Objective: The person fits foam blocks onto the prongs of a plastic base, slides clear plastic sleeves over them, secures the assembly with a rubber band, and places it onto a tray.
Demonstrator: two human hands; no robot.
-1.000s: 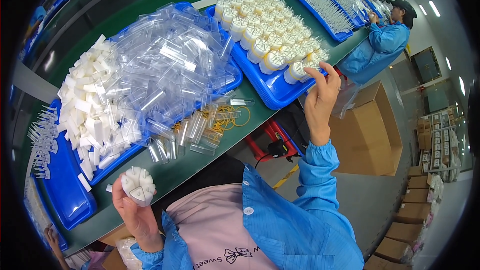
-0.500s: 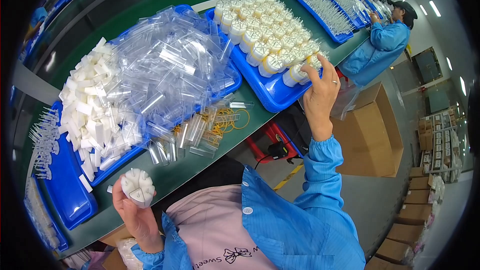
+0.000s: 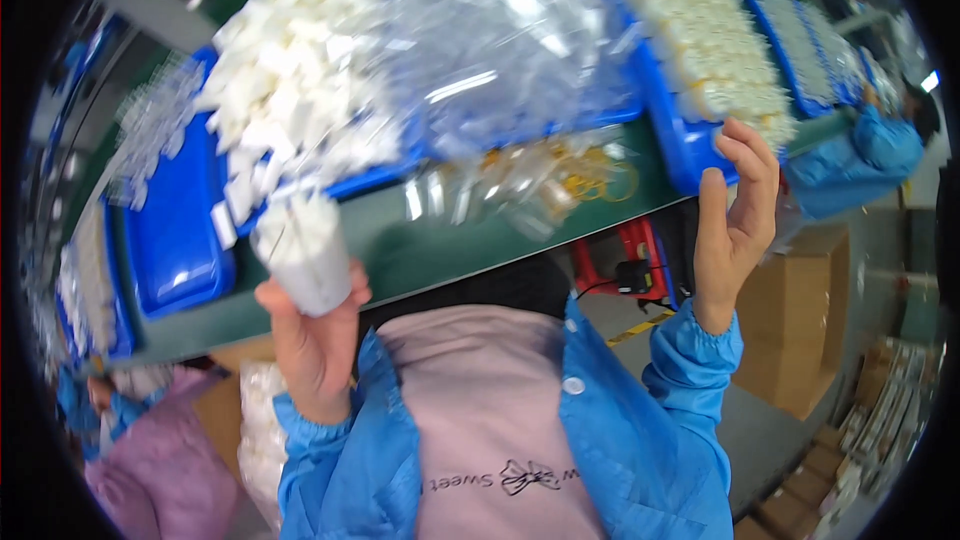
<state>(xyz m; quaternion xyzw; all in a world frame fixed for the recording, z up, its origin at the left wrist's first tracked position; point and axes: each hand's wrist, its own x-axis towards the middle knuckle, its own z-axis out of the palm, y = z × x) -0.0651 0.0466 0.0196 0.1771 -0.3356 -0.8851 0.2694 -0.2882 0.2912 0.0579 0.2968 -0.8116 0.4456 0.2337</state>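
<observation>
My left hand (image 3: 318, 350) grips a round bundle of white wedge-like pieces (image 3: 305, 250), held upright over the bench's near edge; its top is smeared by motion. My right hand (image 3: 738, 225) is raised by the near end of a blue tray (image 3: 690, 155), fingers apart and curved, with nothing seen between them. Rows of similar round bundles with yellow bands (image 3: 700, 35) fill the far part of that tray. Between my hands, clear plastic sleeves (image 3: 460, 190) and thin yellow rubber bands (image 3: 600, 180) lie loose on the green bench (image 3: 400, 245).
White foam-like blocks (image 3: 300, 70) and a large heap of clear sleeves (image 3: 500, 40) lie in blue trays. At left is another blue tray (image 3: 175, 240). An open cardboard box (image 3: 790, 320) and a red stool (image 3: 640, 250) stand below at right. Co-workers (image 3: 860, 165) are on both sides.
The whole view has swung, so the bench shifts right and up in it. My right hand has come away from the banded bundles. My left hand still holds its bundle, now tipped more upright.
</observation>
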